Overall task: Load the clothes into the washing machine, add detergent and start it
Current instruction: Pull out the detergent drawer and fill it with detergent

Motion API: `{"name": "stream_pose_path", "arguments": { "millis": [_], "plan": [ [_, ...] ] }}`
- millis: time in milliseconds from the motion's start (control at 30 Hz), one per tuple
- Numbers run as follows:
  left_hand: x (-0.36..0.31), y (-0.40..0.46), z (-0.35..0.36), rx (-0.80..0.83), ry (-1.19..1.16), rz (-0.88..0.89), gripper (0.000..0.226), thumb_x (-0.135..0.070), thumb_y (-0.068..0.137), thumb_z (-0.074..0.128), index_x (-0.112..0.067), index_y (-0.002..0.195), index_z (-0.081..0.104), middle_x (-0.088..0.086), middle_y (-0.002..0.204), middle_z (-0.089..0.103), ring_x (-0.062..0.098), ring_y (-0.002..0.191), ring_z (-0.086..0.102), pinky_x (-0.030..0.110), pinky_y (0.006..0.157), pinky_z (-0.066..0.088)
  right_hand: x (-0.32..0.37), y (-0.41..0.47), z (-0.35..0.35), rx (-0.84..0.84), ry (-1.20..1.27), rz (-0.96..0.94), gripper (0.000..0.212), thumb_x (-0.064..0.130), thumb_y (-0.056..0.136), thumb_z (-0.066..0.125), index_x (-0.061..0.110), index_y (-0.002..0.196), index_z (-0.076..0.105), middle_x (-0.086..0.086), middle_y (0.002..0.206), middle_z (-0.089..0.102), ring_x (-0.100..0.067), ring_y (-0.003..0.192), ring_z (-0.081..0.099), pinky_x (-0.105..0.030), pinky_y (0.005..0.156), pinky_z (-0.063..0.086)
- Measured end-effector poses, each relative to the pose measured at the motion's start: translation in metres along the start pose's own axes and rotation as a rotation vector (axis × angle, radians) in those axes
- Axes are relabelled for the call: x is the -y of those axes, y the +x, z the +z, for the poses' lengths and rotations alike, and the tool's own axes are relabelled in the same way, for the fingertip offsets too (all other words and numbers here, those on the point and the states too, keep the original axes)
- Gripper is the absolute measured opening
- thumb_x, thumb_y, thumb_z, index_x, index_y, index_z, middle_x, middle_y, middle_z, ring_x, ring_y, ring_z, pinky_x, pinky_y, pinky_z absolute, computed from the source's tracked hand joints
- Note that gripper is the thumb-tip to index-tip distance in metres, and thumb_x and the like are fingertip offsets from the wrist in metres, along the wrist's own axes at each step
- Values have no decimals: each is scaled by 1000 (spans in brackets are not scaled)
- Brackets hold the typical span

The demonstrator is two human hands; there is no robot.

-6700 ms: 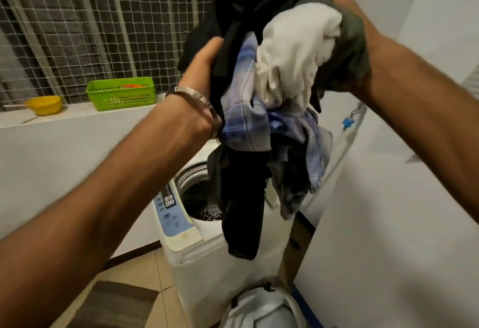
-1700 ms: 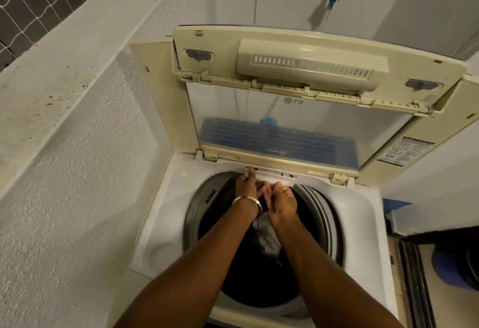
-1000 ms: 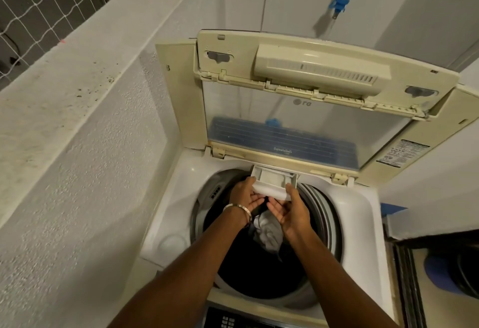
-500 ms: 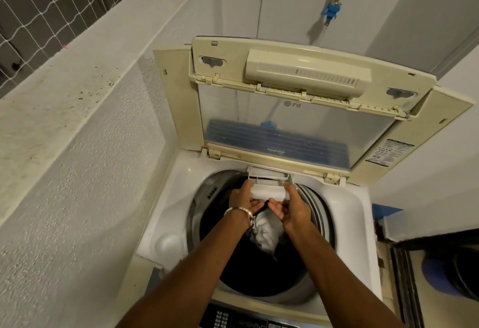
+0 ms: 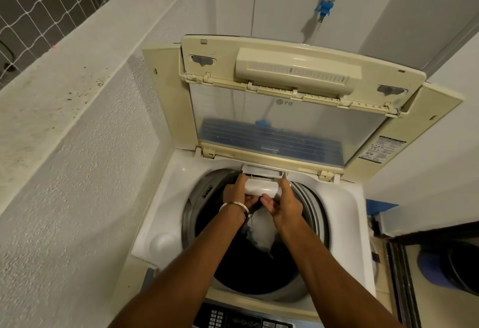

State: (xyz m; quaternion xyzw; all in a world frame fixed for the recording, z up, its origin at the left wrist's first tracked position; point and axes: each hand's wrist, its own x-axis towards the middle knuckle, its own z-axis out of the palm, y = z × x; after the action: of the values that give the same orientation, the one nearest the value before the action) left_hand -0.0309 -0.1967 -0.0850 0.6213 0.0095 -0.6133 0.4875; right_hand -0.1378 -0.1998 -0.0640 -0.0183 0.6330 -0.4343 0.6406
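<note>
A white top-loading washing machine (image 5: 166, 198) stands below me with its cream lid (image 5: 298, 73) folded up against the wall. Dark and white clothes (image 5: 259, 234) lie in the drum. At the drum's far rim a small white detergent drawer (image 5: 263, 189) is pulled partway out of its slot. My left hand (image 5: 237, 192), with a metal bangle on the wrist, grips the drawer's left end. My right hand (image 5: 283, 202) grips its right end, fingers curled underneath. The control panel (image 5: 243, 320) shows at the bottom edge.
A rough white parapet wall (image 5: 64, 172) runs along the left, with netting above it. A blue tap fitting (image 5: 324, 11) hangs on the wall behind the lid. A dark container (image 5: 448, 265) sits on the floor at the right.
The clothes went from my hands into the drum. Both hands then reached the far rim and pulled the detergent drawer out; over the last second it has slid back toward its slot.
</note>
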Motion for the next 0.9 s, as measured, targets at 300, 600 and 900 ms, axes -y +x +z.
{"name": "stream_pose_path", "arguments": {
  "millis": [300, 600, 900],
  "plan": [
    [-10, 4, -4, -5, 36, -23, 47, -40, 81, 62, -2, 109, 60, 17, 100, 61, 26, 77, 63, 30, 54, 53, -3, -11, 3, 14, 15, 50, 31, 24, 82, 73, 0, 98, 63, -20, 89, 68, -27, 68, 69, -33, 62, 61],
    [-2, -22, -45, 125, -133, -75, 16, -10, 93, 47, -1, 98, 59, 14, 83, 60, 25, 77, 59, 33, 71, 53, -20, -20, -23, 242, -28, 81, 31, 9, 87, 61, 0, 117, 60, -14, 85, 65, -23, 69, 73, -28, 60, 60],
    [-24, -65, -68, 127, -186, 4, 14, -6, 93, 48, -3, 90, 61, 12, 83, 60, 24, 78, 59, 30, 70, 55, -15, -48, -17, 451, -67, 49, 37, 2, 89, 53, -1, 126, 56, -20, 104, 69, -30, 91, 68, -29, 70, 61]
  ]
}}
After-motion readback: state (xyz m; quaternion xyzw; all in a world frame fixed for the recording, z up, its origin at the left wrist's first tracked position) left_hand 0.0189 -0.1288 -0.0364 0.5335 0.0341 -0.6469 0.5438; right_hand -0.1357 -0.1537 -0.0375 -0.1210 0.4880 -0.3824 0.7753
